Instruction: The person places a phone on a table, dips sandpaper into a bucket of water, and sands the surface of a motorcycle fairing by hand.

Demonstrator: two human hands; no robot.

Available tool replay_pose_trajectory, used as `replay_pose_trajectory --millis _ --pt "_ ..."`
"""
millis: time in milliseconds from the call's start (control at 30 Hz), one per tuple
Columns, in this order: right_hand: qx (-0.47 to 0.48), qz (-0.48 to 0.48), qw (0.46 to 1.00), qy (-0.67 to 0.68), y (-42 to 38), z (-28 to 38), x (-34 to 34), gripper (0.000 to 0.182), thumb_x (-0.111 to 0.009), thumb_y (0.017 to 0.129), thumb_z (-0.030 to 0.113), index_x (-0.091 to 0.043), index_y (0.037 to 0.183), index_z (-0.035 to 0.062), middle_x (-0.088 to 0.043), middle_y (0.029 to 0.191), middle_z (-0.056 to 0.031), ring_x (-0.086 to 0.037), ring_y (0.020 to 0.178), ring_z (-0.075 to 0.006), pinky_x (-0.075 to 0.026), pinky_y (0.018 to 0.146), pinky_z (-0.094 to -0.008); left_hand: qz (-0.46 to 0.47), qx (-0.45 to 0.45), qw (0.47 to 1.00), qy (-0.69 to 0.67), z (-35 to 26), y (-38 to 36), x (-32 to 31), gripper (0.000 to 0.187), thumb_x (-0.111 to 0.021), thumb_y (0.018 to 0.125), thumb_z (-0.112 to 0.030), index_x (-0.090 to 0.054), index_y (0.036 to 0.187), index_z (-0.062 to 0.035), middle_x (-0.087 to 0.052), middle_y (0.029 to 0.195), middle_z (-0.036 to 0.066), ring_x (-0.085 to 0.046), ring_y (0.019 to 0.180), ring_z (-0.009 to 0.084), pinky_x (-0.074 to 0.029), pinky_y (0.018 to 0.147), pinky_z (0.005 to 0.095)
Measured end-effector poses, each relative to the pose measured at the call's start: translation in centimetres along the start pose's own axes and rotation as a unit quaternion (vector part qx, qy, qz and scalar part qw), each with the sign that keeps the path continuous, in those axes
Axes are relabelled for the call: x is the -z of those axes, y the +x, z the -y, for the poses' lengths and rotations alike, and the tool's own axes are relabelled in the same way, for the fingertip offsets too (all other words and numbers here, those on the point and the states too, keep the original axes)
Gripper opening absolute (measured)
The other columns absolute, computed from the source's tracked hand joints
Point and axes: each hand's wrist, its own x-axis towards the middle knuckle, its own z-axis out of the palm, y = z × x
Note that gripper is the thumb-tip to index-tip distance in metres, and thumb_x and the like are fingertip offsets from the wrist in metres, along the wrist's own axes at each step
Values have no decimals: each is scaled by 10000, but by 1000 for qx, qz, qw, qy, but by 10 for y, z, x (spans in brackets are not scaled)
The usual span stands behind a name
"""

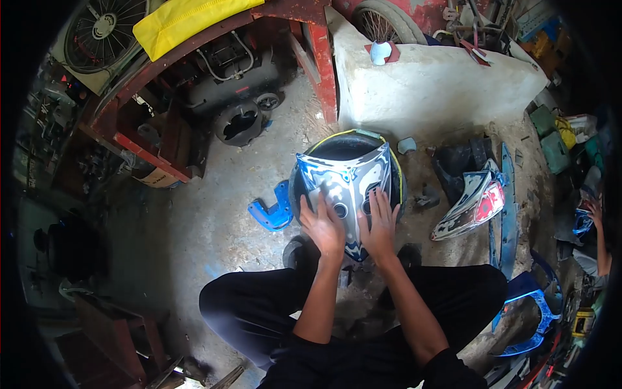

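A motorcycle fairing panel, patchy white, grey and blue with two round holes, lies across a black tub between my knees. My left hand rests on the panel's left side, fingers stretched and somewhat apart. On the other side, my right hand lies with its fingers extended up over the right hole. The panel's pointed blue-edged tip faces me. A yellow-green strip runs round part of the tub's rim.
Left of the tub lies a blue plastic part. Another sanded fairing piece and long blue strips are on the right. A low white wall and red bench stand ahead. Another person's arm shows far right.
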Motion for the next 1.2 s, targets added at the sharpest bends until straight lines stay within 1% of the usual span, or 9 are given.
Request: replay_pose_trajectory --millis 33,67,167,333,500,600,800,1000,1200 --pt "-3 6 1000 16 5 0 -1 586 -578 1004 291 -478 1500 -4 -426 1584 -229 -363 1492 -404 -141 1211 -668 -20 -59 993 104 -3 -1 1 371 -600 1002 -156 -642 1355 -48 -472 1461 291 -538 1272 468 -427 1038 542" --pt "-5 12 999 31 7 1 -2 574 -557 1014 282 -472 1509 6 -420 1588 -230 -358 1495 -406 -149 1215 -655 -11 -67 995 67 -1 -2 -4 374 -614 979 -182 -665 1327 -52 -431 1559 237 -478 1379 410 -359 1074 594" --pt "-1 22 1000 12 2 -6 -11 552 -505 1031 258 -457 1526 17 -404 1601 -229 -346 1501 -413 -174 1218 -627 84 -86 992 48 2 -19 -17 447 -572 1009 -261 -611 1401 -50 -403 1611 187 -403 1472 354 -322 1121 607" --pt "-10 30 999 -10 4 -4 -10 528 -476 1030 215 -469 1516 11 -426 1588 -224 -353 1496 -418 -211 1214 -599 137 -97 977 133 -10 14 -27 651 -445 1065 -426 -365 1585 -43 -336 1665 143 -272 1557 327 -208 1202 646" --pt "7 -5 1000 22 7 -6 -10 465 -473 1023 179 -554 1444 -1 -482 1543 -229 -397 1460 -434 -320 1187 -504 115 -80 983 118 -6 17 -39 631 -434 1071 -406 -371 1582 -42 -348 1660 139 -304 1546 311 -217 1196 655" --pt "6 -7 999 33 9 -5 -9 459 -471 1023 166 -554 1441 -4 -491 1535 -230 -412 1445 -443 -333 1181 -502 139 -110 976 128 -4 -7 -28 621 -435 1069 -387 -374 1582 -42 -351 1661 133 -319 1541 316 -212 1195 660" --pt "5 -6 999 40 9 -3 -6 456 -474 1020 157 -557 1436 -11 -496 1528 -234 -418 1439 -448 -355 1173 -483 148 13 985 82 -7 51 -48 638 -403 1078 -390 -307 1609 -49 -298 1679 162 -273 1555 352 -195 1188 685" --pt "11 -21 999 32 12 -5 -11 454 -485 1010 131 -561 1438 0 -512 1516 -228 -426 1439 -437 -360 1172 -486 142 -53 980 131 -12 0 -28 653 -459 1044 -405 -376 1577 -35 -363 1648 164 -330 1531 348 -259 1153 706" --pt "0 -9 999 41 8 0 -5 449 -487 1016 138 -563 1439 7 -512 1519 -217 -430 1441 -422 -363 1169 -485 117 52 988 81 -14 58 -51 677 -392 1076 -445 -338 1577 6 -332 1650 210 -301 1536 384 -226 1180 691"
